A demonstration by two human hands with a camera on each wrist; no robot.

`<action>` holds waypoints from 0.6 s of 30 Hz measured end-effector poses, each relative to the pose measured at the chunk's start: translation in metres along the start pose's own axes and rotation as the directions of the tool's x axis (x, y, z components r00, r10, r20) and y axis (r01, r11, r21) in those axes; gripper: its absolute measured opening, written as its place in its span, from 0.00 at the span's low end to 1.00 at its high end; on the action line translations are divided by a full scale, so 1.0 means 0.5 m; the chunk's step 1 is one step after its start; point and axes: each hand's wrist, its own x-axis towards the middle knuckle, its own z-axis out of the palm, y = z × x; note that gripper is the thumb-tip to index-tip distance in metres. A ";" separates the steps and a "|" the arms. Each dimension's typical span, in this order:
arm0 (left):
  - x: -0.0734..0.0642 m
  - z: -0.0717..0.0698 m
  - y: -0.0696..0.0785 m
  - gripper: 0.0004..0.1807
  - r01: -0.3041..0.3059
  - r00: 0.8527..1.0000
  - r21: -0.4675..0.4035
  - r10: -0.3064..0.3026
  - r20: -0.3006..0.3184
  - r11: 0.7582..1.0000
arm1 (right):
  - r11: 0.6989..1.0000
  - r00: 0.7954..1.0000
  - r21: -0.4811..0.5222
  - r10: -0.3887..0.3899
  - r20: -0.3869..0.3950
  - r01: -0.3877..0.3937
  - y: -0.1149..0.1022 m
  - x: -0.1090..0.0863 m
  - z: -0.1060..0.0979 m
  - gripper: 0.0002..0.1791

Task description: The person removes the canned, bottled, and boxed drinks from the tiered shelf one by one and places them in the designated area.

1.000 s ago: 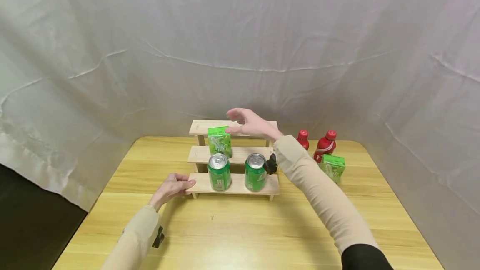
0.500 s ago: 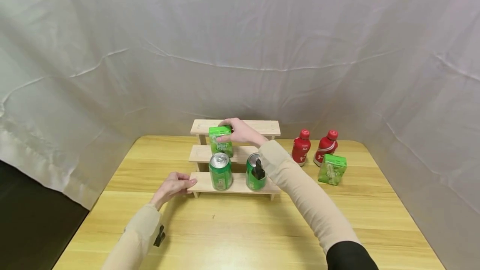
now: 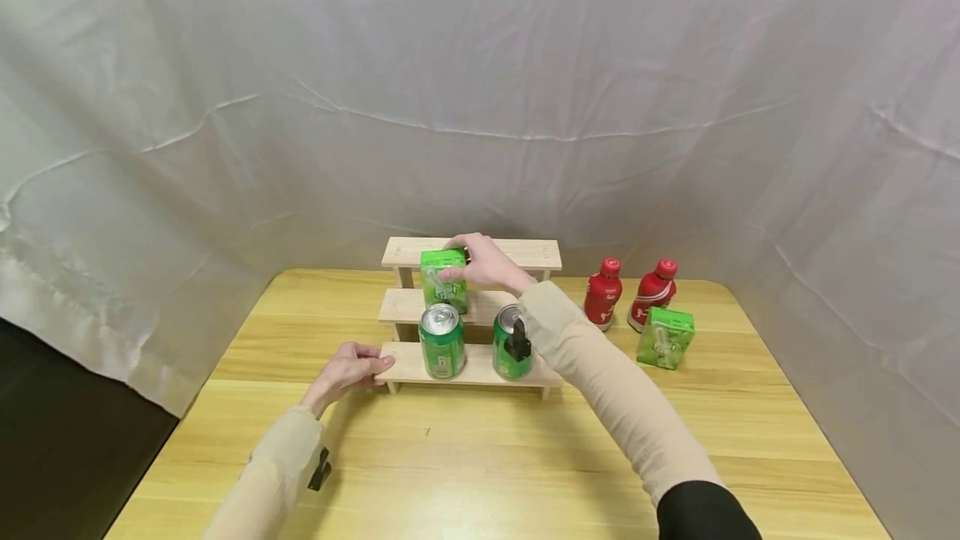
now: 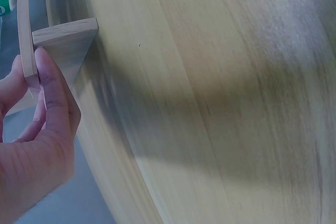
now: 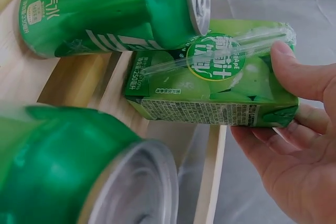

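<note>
My right hand (image 3: 483,261) grips a green juice box (image 3: 444,282) near its top, thumb on the front face and fingers behind, as the right wrist view shows. The juice box (image 5: 210,72) stands upright on the middle step of a wooden three-step shelf (image 3: 405,361), with a straw stuck along its front. My left hand (image 3: 348,373) pinches the left end of the lowest step; in the left wrist view its thumb is above the board (image 4: 25,30) and its fingers are below. Two green drink cans, a left can (image 3: 442,342) and a right can (image 3: 513,348), stand on that lowest step.
Right of the shelf, two red bottles, one nearer (image 3: 603,294) and one farther right (image 3: 652,294), stand on the wooden table (image 3: 480,457). A second green juice box (image 3: 665,338) stands in front of them. A pale curtain (image 3: 480,107) surrounds the table's back and sides.
My right hand has come down and left from above the shelf and taken hold of the juice box, which has shifted very slightly right. The left hand keeps its hold on the shelf.
</note>
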 end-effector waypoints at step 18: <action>-0.011 -0.002 0.005 0.10 0.006 1.000 0.007 -0.006 0.005 1.000 | 0.993 0.981 0.105 -0.027 -0.190 0.048 0.001 -0.102 -0.146 0.23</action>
